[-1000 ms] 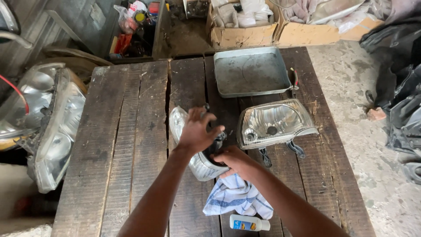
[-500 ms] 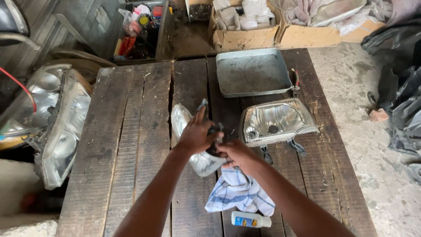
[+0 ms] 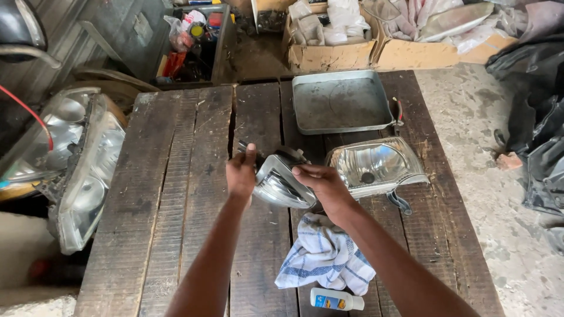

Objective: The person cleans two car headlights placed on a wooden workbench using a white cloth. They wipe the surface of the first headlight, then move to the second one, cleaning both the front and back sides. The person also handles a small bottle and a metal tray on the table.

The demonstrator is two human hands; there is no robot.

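Above the wooden table (image 3: 176, 194), both hands, left hand (image 3: 242, 174) and right hand (image 3: 322, 185), clasp a tilted headlight (image 3: 281, 183)

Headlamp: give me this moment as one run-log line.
left hand: grips headlamp | right hand: grips headlamp | cloth, bottle: on table | second lamp: beside tray

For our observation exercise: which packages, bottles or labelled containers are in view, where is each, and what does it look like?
Small white plastic bottle with blue-and-orange label: lying flat at table's near edge, below the blue-striped white cloth.
Two brown cardboard boxes: beyond the table's far end, holding pale bundles.
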